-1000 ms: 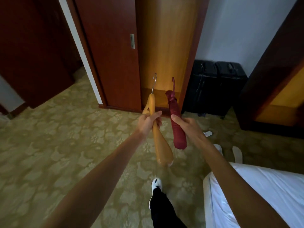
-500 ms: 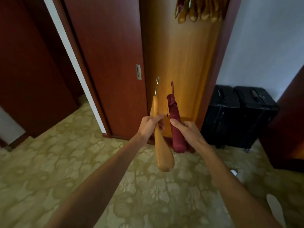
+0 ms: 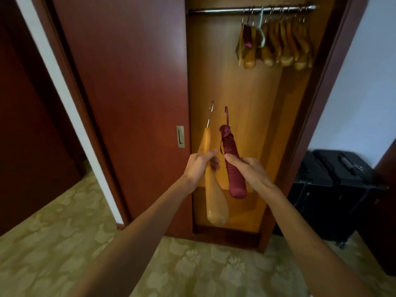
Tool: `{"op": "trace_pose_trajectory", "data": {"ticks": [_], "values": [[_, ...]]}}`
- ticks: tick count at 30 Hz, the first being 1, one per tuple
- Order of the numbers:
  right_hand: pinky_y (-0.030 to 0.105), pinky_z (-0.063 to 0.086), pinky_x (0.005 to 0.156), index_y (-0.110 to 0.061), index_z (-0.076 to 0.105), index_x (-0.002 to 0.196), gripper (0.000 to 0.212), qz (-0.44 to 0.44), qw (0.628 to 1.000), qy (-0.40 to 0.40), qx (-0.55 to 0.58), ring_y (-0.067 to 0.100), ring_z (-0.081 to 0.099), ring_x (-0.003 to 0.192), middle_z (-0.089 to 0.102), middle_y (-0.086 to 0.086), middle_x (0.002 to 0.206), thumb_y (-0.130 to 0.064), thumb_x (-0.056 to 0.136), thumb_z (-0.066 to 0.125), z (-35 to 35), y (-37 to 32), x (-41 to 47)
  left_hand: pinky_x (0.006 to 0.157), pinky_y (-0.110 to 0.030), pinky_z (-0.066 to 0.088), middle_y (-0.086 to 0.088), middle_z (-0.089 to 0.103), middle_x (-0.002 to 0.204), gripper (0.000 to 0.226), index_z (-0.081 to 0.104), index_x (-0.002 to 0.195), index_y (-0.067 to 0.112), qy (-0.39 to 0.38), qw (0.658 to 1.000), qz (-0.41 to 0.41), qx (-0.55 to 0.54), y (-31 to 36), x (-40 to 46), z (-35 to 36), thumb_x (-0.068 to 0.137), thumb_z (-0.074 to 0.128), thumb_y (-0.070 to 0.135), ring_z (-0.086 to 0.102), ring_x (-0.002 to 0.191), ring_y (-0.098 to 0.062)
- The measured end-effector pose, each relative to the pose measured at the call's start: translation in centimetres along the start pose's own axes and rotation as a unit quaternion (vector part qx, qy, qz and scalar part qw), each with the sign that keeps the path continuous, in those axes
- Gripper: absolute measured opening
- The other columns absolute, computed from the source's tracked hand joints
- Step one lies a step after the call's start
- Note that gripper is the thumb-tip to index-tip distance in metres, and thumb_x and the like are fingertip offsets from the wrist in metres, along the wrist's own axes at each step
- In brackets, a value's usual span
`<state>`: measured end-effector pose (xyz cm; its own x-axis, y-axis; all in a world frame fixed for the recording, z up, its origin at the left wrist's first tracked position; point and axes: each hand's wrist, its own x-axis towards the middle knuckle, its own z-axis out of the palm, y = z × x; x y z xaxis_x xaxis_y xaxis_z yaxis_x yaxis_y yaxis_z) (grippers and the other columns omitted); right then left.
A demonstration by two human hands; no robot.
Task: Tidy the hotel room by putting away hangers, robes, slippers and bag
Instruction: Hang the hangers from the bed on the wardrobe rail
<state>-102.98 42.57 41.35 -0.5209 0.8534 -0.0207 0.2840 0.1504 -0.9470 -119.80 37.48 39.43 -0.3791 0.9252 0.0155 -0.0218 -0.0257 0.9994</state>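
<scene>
My left hand [image 3: 199,166] grips a light wooden hanger [image 3: 212,198] edge-on, its metal hook pointing up. My right hand [image 3: 246,168] grips a dark red padded hanger [image 3: 234,174] with a red hook, also upright. Both are held side by side in front of the open wardrobe [image 3: 231,99]. High inside it, a metal rail [image 3: 220,10] carries several wooden hangers [image 3: 285,43] bunched at its right end, with one red one and one pale one among them.
The wardrobe's dark red sliding door [image 3: 128,86] with a metal recessed handle [image 3: 180,136] stands to the left. A black suitcase [image 3: 334,189] sits on the patterned carpet [image 3: 64,243] to the right of the wardrobe, against a white wall.
The view has come closer to the wardrobe and tilted up, so the rail with its hangers is now in sight. Both hands have kept their grips and risen slightly.
</scene>
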Motion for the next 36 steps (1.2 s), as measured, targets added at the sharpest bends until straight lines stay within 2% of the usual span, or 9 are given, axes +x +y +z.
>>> {"op": "trace_pose_trajectory", "data": {"ticks": [6,13,17,21,25,29,31,34,36], "values": [[0.016,0.045,0.059,-0.009,0.070,0.101,0.052,-0.002,0.999,0.048,-0.015,0.009,0.065,0.074,0.069,0.002,0.087,-0.058,0.093,0.057,0.6,-5.6,12.5,0.060,-0.029,0.047,-0.008,0.065,0.064,0.037,0.069,0.074,0.004,-0.046,0.998,0.030,-0.017,5.1,13.5,-3.3,0.097,0.063,0.033,0.059,0.058,-0.017],[0.027,0.051,0.073,-0.016,0.072,0.108,0.055,-0.036,0.995,0.086,-0.019,0.017,0.071,0.093,0.075,0.000,0.098,-0.066,0.088,0.058,-0.9,-12.2,25.0,0.070,-0.036,0.048,-0.005,0.066,0.067,0.034,0.067,0.077,0.009,-0.045,0.998,0.047,-0.017,11.5,27.5,-5.9,0.093,0.066,0.039,0.060,0.063,-0.018],[0.023,0.047,0.071,-0.025,0.065,0.121,0.054,-0.069,0.994,0.087,-0.018,0.006,0.065,0.093,0.070,-0.009,0.103,-0.068,0.090,0.054,-3.1,-15.6,31.7,0.072,-0.035,0.048,-0.001,0.066,0.067,0.030,0.067,0.077,0.013,-0.043,0.996,0.074,-0.011,14.9,34.6,-6.1,0.093,0.066,0.040,0.060,0.064,-0.016],[0.029,0.047,0.081,-0.026,0.055,0.139,0.068,-0.116,0.989,0.093,-0.020,0.012,0.062,0.107,0.064,-0.010,0.120,-0.071,0.088,0.053,-5.6,-18.7,38.3,0.073,-0.035,0.050,0.001,0.067,0.068,0.030,0.067,0.080,0.015,-0.037,0.994,0.104,0.006,18.1,40.9,-5.3,0.093,0.064,0.041,0.062,0.067,-0.016],[0.029,0.052,0.077,-0.024,0.065,0.125,0.056,-0.134,0.986,0.099,-0.017,0.010,0.065,0.097,0.070,-0.007,0.112,-0.066,0.091,0.053,-8.6,-22.3,44.7,0.081,-0.042,0.053,-0.004,0.068,0.074,0.032,0.068,0.079,0.015,-0.045,0.989,0.141,0.011,21.8,46.7,-3.6,0.090,0.064,0.046,0.062,0.073,-0.024],[0.039,0.055,0.092,-0.022,0.071,0.116,0.050,-0.142,0.985,0.100,0.012,0.019,0.070,0.100,0.075,0.001,0.106,-0.062,0.092,0.054,-11.4,-25.2,50.4,0.101,-0.052,0.053,-0.016,0.074,0.095,0.043,0.074,0.093,0.009,-0.036,0.984,0.172,0.032,25.7,51.9,-2.0,0.086,0.062,0.050,0.070,0.095,-0.036],[0.041,0.055,0.094,-0.022,0.069,0.118,0.048,-0.151,0.984,0.093,0.023,0.020,0.070,0.100,0.074,0.003,0.107,-0.060,0.093,0.053,-12.5,-26.3,52.5,0.103,-0.055,0.050,-0.019,0.073,0.098,0.044,0.075,0.097,0.009,-0.032,0.982,0.183,0.044,27.2,53.9,-1.4,0.086,0.060,0.050,0.069,0.097,-0.035],[0.037,0.056,0.088,-0.022,0.064,0.124,0.049,-0.154,0.984,0.086,0.026,0.021,0.067,0.103,0.071,0.005,0.112,-0.059,0.097,0.047,-13.8,-27.3,55.1,0.103,-0.051,0.051,-0.016,0.074,0.100,0.047,0.073,0.105,0.009,-0.019,0.977,0.198,0.074,28.7,56.6,-0.7,0.088,0.057,0.050,0.070,0.098,-0.030],[0.034,0.055,0.077,-0.020,0.061,0.126,0.049,-0.147,0.985,0.088,0.033,0.022,0.066,0.104,0.069,0.007,0.114,-0.058,0.099,0.045,-14.3,-27.6,56.5,0.102,-0.050,0.052,-0.016,0.075,0.105,0.054,0.072,0.108,0.004,-0.012,0.975,0.199,0.094,29.3,58.0,-0.3,0.087,0.055,0.050,0.071,0.103,-0.032]]}}
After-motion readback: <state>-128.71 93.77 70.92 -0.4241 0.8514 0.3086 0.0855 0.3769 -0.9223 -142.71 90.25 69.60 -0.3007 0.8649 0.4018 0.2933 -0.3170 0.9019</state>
